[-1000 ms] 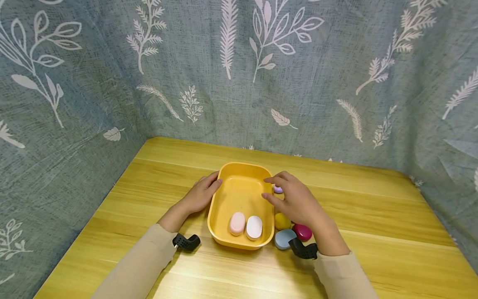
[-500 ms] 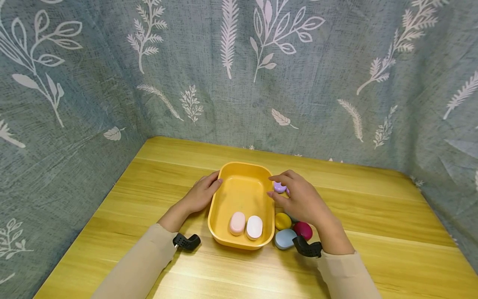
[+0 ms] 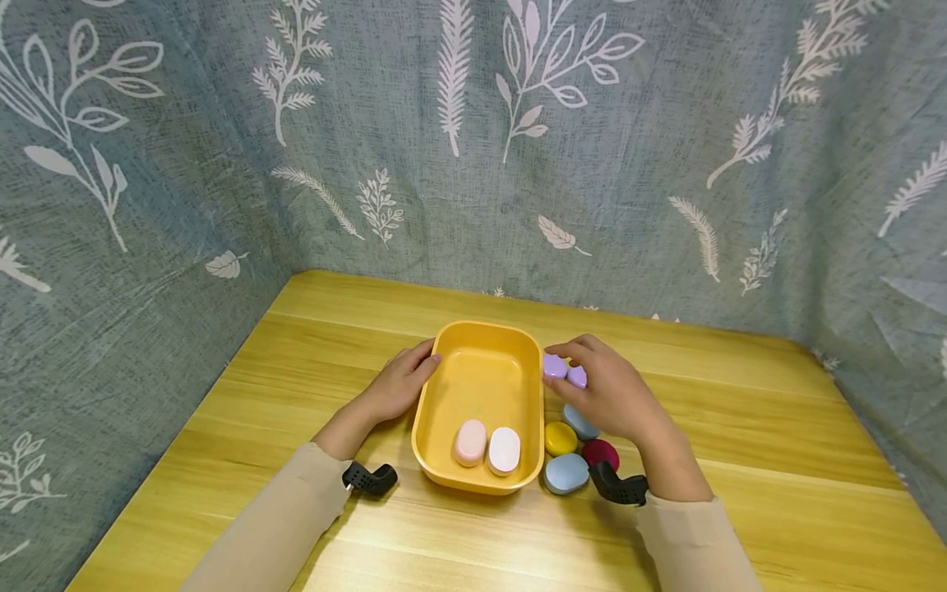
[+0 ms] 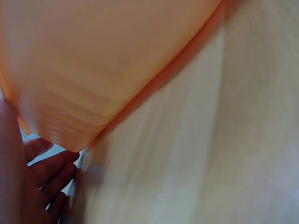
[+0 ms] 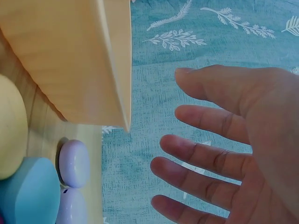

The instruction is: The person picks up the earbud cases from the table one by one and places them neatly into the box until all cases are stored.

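Observation:
A yellow plastic tub [image 3: 477, 395] with rounded corners sits on the table. My left hand [image 3: 395, 386] grips its left side, thumb over the rim and fingers along the outside; the left wrist view shows these fingers [image 4: 53, 170] at the tub's corner. Inside, at the near end, lie a pink oval piece [image 3: 470, 442] and a white oval piece [image 3: 504, 450]. My right hand [image 3: 610, 390] hovers past the tub's right rim, fingers apart and holding nothing. Two glossy purple oval pieces [image 3: 555, 367] lie below its fingertips; both show in the right wrist view.
Right of the tub, a yellow oval piece [image 3: 561, 438], a light blue piece [image 3: 566, 474], another blue piece [image 3: 580, 422] and a dark red piece [image 3: 601, 455] crowd together on the wooden table [image 3: 755, 460]. A grey-blue leaf-print curtain [image 3: 414, 164] hangs behind and at both sides.
My right hand has drawn back rightward from over the tub's rim to beyond it, uncovering the purple pieces and the second blue piece. The left hand and tub stay put.

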Available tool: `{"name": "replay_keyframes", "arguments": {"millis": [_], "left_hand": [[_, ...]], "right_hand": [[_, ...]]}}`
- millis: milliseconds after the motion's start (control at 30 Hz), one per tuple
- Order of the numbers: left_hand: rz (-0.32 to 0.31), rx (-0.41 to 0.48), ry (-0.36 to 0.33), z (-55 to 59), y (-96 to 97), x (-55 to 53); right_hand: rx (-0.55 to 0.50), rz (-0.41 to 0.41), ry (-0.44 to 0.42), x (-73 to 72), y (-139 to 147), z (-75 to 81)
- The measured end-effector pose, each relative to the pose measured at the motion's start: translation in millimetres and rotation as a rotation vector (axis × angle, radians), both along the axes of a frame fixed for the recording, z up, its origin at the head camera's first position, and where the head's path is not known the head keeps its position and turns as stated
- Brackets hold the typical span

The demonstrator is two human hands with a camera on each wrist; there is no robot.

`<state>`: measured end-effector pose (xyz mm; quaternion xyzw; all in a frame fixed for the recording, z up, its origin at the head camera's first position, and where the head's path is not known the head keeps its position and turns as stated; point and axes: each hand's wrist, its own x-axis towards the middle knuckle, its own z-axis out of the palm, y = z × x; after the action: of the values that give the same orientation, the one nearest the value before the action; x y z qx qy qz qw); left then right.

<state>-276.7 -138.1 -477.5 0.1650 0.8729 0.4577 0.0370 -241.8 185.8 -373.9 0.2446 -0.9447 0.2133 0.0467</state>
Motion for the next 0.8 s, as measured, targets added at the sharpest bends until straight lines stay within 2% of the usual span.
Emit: {"name": "replay_keyframes", "arguments": {"millis": [800], "left_hand": [[0.022,-0.018,-0.015,-1.6,0.5,-2.4]], "right_hand": [[0.002,0.017,-0.103,-0.9,11,2.1]]}}
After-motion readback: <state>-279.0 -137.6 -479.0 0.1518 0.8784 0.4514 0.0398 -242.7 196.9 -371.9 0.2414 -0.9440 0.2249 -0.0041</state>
